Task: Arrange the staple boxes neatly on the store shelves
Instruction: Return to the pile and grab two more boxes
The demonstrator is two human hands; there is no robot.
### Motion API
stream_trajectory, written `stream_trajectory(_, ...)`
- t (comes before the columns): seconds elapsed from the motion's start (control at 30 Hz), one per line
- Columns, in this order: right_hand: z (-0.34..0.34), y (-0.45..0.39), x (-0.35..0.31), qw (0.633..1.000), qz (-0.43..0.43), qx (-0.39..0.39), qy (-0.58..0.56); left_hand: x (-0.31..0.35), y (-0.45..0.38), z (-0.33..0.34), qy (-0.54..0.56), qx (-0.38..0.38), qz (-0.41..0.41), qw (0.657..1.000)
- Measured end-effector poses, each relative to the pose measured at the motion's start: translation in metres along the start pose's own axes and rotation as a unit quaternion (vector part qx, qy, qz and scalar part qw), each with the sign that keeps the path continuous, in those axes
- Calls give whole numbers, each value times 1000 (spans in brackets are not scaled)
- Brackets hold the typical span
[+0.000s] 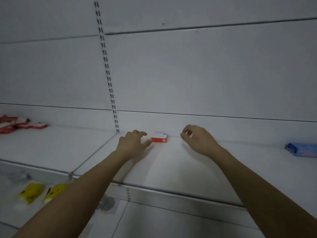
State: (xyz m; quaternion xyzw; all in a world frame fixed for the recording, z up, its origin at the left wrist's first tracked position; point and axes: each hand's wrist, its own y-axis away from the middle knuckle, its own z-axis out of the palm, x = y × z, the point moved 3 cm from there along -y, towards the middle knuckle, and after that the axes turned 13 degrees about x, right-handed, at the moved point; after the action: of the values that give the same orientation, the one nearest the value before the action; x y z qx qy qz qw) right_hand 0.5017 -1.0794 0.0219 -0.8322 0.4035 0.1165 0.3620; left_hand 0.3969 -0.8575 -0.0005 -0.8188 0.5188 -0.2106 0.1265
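White shelf (171, 162) was seen bearing one red box (159, 137) against the back wall, the left hand (133, 143) loosely spread with thumb touching it, the right hand (197, 139) loosely curled, empty; it should be squared gently.

Red and white staple box (159, 137): print on its front face, too small to read.
Blue box (301, 150): blurred markings, unreadable.
Yellow packets (30, 192): dark marks, no legible text.
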Motion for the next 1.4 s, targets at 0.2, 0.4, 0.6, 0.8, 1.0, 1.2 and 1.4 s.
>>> stream_trajectory(0.2, 33, 20, -124, 990, -58, -130, -15, -60, 49, -91, -40, 26, -73, 996)
stream_trajectory(0.4, 65, 37, -244, 981, -109, -159, -9, -157, 95, -156, -39, 28, -146, 988)
stream_trajectory(0.6, 132, 53, -384, 974, -144, -172, -30, -302, 141, -230, -54, 50, -190, 979)
stream_trajectory(0.8, 222, 80, -538, 960, -201, -191, -33, -459, 199, -289, -23, 68, -224, 972)
stream_trajectory(1.0, 295, 82, -651, 945, -251, -206, -35, -572, 218, -322, -12, 76, -254, 964)
stream_trajectory(1.2, 370, 61, -703, 939, -265, -212, -48, -668, 187, -319, 0, 76, -263, 962)
stream_trajectory(1.4, 472, 11, -739, 946, -217, -215, -107, -752, 131, -291, -44, 60, -239, 968)
